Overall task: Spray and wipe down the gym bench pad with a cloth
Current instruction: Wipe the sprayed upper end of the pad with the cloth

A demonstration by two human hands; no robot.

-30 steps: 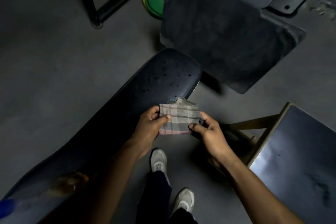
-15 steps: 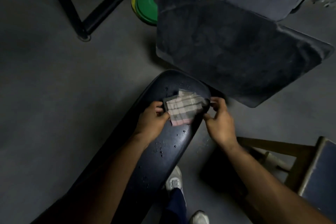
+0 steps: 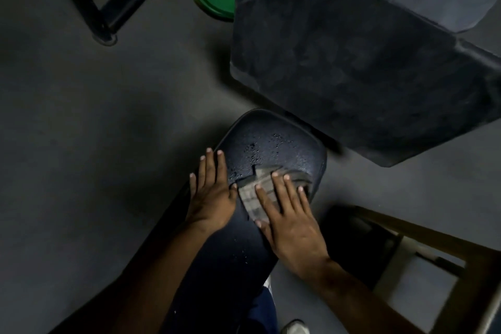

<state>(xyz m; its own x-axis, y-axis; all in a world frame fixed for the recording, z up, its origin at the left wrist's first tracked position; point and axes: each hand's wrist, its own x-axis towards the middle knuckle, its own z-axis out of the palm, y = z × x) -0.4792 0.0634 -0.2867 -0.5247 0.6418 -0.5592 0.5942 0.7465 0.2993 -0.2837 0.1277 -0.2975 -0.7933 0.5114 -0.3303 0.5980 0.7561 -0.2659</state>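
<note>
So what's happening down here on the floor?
A person is cleaning a gym bench pad. Their right hand presses a checked cloth flat on the pad's rounded end, while the left hand rests open beside it. Spray droplets sit unwiped just ahead of the cloth.

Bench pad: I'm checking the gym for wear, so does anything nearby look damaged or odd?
Yes. The large dark pad beyond the bench pad has a chipped, frayed top edge. The droplets on the bench pad are just spray.
</note>
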